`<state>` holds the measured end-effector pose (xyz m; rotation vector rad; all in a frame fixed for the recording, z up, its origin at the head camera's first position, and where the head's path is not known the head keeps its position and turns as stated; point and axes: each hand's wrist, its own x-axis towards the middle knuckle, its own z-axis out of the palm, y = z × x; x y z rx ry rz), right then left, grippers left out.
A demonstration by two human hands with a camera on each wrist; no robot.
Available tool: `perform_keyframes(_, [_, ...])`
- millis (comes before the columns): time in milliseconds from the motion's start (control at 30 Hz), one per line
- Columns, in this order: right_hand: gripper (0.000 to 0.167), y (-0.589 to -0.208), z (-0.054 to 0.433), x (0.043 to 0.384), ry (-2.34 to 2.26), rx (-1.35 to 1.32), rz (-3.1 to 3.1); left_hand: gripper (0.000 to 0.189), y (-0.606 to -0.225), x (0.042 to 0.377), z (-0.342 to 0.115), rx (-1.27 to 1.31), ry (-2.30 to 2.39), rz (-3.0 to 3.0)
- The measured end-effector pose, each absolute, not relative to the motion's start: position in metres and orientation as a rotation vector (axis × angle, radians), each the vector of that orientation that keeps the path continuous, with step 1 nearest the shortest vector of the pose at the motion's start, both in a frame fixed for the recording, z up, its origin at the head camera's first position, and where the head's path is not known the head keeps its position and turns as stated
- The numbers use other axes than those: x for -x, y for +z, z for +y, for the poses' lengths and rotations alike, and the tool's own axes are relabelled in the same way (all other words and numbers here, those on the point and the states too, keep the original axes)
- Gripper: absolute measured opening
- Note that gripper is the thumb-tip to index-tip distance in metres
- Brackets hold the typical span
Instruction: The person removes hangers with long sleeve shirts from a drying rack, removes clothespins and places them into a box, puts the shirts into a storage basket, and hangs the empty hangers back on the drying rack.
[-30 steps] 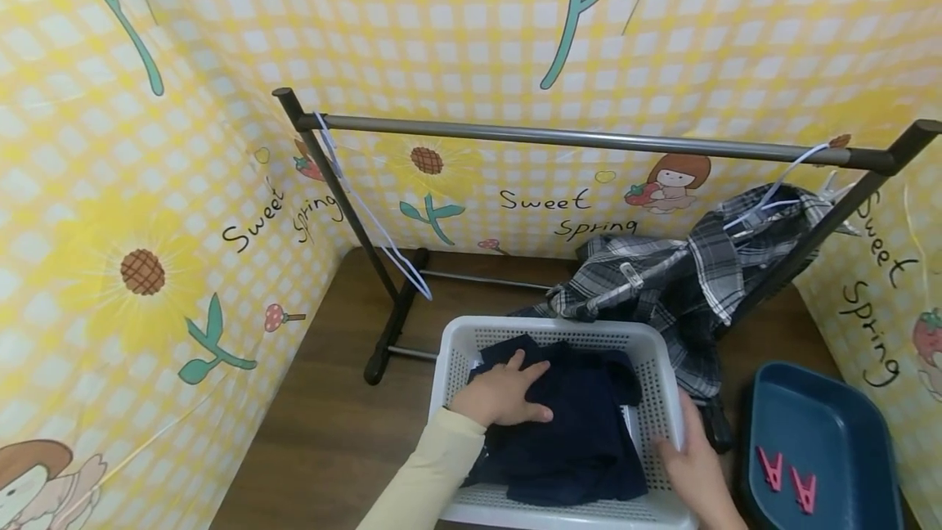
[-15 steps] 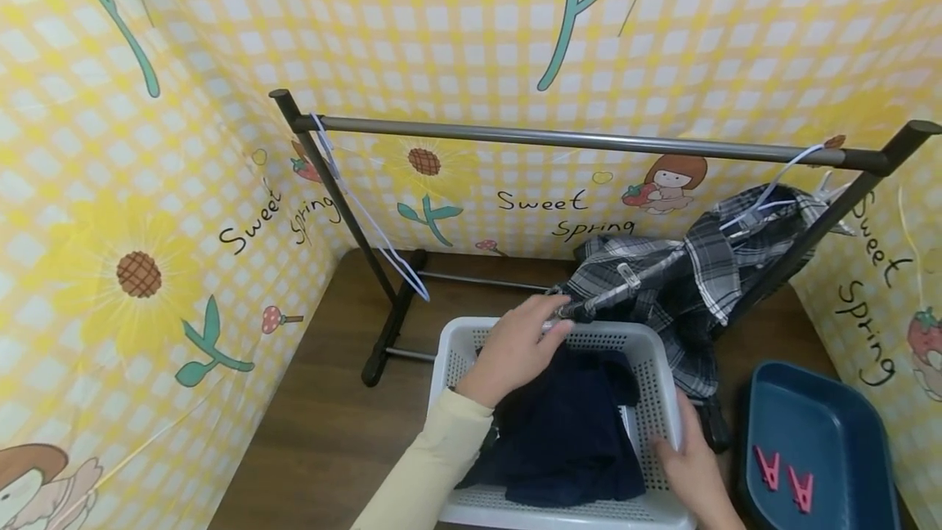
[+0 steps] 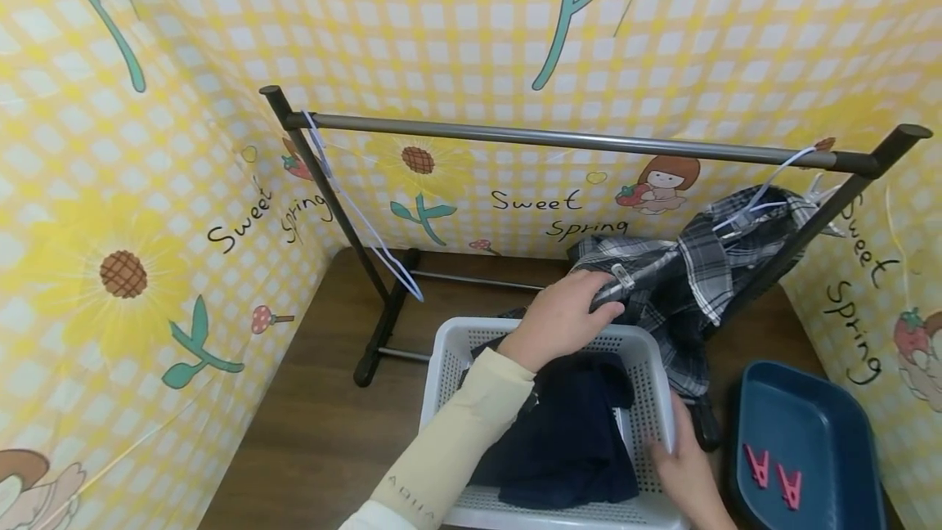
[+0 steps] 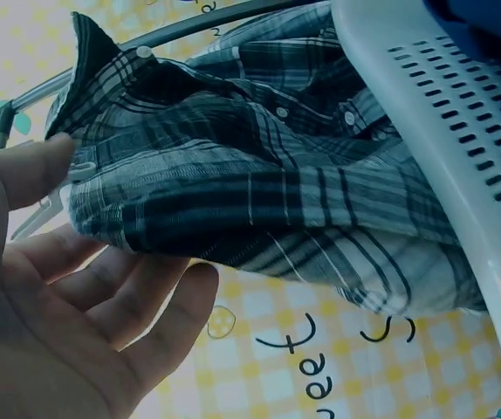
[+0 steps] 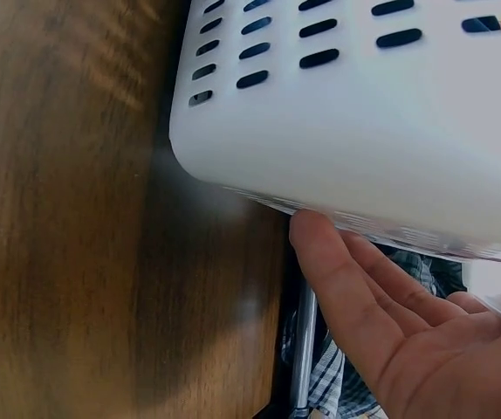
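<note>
A white plastic laundry basket (image 3: 434, 379) holds folded dark navy clothing (image 3: 567, 432). My left hand (image 3: 562, 319) reaches across the basket's far rim to a grey plaid shirt (image 3: 717, 268). In the left wrist view, the thumb stands above the shirt's end and the loosely bent fingers lie below it; firm contact cannot be made out. My right hand (image 3: 684, 464) holds the basket's right side, thumb over the rim and fingers along the outer wall, as the right wrist view also shows. The shirt hangs from a pale hanger (image 3: 765, 190), its lower part bunched behind the basket.
A dark metal clothes rack (image 3: 515, 133) stands behind, with a bare pale lilac hanger (image 3: 361, 219) at its left end. To the right sits a blue tub (image 3: 809, 407) holding two pink clothespins (image 3: 790, 487). Patterned yellow sheets (image 3: 441, 23) enclose the wooden floor (image 3: 294, 415).
My left hand has lifted off the navy clothing and moved forward and right to the plaid shirt. The right hand keeps its hold on the basket. The view has shifted slightly.
</note>
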<state>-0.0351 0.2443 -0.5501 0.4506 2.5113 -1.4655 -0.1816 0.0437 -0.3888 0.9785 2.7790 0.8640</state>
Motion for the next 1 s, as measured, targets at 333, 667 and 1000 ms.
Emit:
perform_keyframes(333, [0.086,-0.552,0.241,0.037,-1.438,-0.527,2.455,0.02,-0.385,0.193,0.044,-0.973,0.886,2.745])
perform_keyframes(667, [0.087,-0.552,0.243,0.037,-1.447,-0.516,2.454,0.032,-0.392,0.197,0.049,-0.807,0.862,2.774])
perform_keyframes(1000, [0.087,-0.551,0.244,0.037,-1.454,-0.512,2.447,0.039,-0.4,0.205,0.044,-0.788,1.059,2.666])
